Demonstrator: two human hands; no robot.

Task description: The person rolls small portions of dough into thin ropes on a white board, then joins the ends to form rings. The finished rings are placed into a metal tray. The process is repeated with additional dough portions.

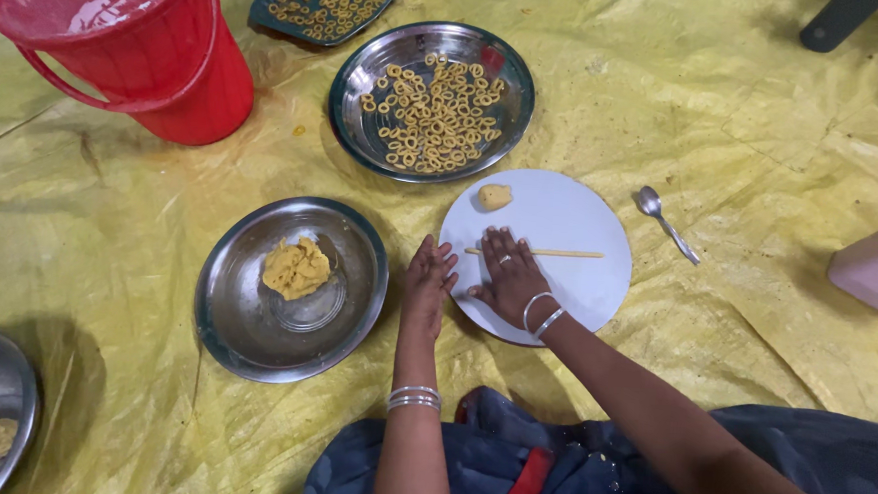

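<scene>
Warm, fairly dim indoor light falls from above, a little toward the far side. The hands cast soft shadows on the white board [561, 218] beneath them. Beyond the fingers, the ring-filled plate [368, 78] glares at its rim; the red bucket [129, 40] lid shines wetly. Corners darken, especially left of the arms. Focus is mostly sharp, slightly grainy.

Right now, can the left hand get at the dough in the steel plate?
Probably yes: the left hand lies beside the plate, and nothing stands between it and the dough.
</scene>
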